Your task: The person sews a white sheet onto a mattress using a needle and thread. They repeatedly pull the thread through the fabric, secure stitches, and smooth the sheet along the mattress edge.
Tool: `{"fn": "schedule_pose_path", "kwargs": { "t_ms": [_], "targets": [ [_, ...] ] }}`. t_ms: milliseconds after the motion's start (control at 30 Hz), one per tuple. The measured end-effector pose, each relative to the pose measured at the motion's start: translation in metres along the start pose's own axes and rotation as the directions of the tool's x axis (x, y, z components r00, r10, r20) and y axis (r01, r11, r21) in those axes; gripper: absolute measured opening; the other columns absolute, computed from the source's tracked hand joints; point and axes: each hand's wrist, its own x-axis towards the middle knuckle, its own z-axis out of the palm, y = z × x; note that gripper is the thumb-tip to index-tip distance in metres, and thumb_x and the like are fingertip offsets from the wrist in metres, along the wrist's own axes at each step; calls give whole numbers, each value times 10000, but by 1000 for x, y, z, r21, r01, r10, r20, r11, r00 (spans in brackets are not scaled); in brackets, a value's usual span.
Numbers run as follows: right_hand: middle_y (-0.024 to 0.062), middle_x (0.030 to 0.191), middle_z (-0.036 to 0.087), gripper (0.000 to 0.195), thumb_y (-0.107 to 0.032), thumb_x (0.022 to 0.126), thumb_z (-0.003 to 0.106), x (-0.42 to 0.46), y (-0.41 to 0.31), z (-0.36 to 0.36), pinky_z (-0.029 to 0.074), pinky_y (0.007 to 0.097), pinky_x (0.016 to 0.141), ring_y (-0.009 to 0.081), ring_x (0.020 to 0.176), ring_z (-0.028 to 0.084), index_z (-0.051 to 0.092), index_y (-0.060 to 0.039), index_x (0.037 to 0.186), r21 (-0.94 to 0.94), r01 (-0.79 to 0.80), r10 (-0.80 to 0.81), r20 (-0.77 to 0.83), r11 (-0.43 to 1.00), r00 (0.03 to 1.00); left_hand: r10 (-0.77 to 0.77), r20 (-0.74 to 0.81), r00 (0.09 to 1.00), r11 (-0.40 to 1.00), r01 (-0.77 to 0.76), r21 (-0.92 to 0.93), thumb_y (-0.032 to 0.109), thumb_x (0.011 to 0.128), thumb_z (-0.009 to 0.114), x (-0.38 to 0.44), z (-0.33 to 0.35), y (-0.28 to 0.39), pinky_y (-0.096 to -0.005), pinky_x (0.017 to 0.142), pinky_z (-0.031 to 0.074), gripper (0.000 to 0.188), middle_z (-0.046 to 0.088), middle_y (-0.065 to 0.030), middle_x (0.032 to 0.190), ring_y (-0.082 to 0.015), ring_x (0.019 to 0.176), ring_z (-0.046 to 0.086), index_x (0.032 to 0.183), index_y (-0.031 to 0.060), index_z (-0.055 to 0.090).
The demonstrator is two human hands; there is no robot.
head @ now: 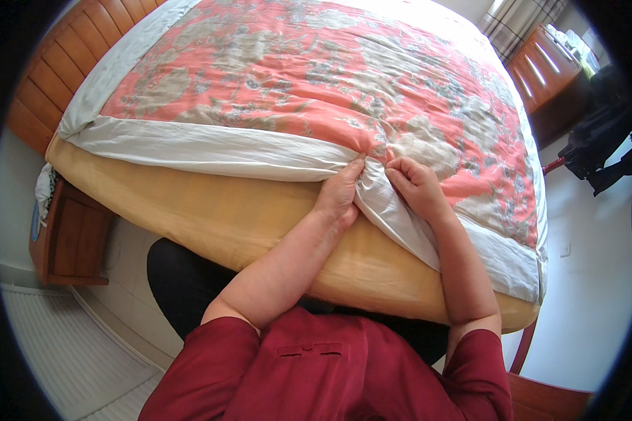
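A quilt with a coral floral top point(316, 68) and a folded white cloth border point(216, 147) lies over a mattress with a yellow cover point(231, 210). My left hand point(341, 192) grips the border near its seam with the floral cloth, and the fabric bunches and twists there. Just to the right, my right hand point(418, 187) is curled, thumb and forefinger pinched together close to the same seam. Whether anything thin sits between those fingertips is too small to tell. From the gathered spot, a loose white fold point(395, 221) hangs down between my forearms.
A wooden headboard point(79, 47) rises at the left, with a wooden nightstand point(76, 237) below it. At the far right stand a wooden cabinet point(545, 68) and dark hanging clothes point(600, 142). A red-brown wooden surface point(547, 397) shows at the lower right.
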Motion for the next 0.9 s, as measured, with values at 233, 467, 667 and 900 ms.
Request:
{"fn": "schedule_pose_path", "kwargs": {
  "t_ms": [233,467,667,900],
  "targets": [
    [-12,756,561,347,-351,859,695,9,-16,17,432,254,627,75,695,491,565,-29,856,-186,-116,104,-75,976,992,24,-2,1000,1000,-24,-5,179,952,482,1,0,-3,-345,805,520,240,631,-87,1004,-193,889,633,1089,6,577],
    [11,778,575,277,-284,841,719,9,-13,10,444,266,633,110,723,545,568,-52,825,-61,-209,209,-12,976,978,3,21,1000,1000,-3,8,213,975,481,14,-13,-19,-339,799,518,271,621,-83,1019,-188,895,626,1132,5,556],
    [89,971,613,182,-248,840,647,18,-83,13,482,400,778,291,920,607,671,-110,956,-638,197,-254,1,745,967,92,12,996,995,-92,30,285,981,501,19,-25,-17,-349,827,500,360,591,-83,1084,-196,950,598,1221,19,528],
    [82,920,619,84,-123,846,628,35,-70,27,486,384,810,260,887,609,650,-59,896,-657,541,-552,220,525,804,230,14,973,942,-226,247,178,910,633,31,-32,-25,-317,892,480,401,587,-84,1186,-171,1043,576,1247,-9,526]
  ]
}}
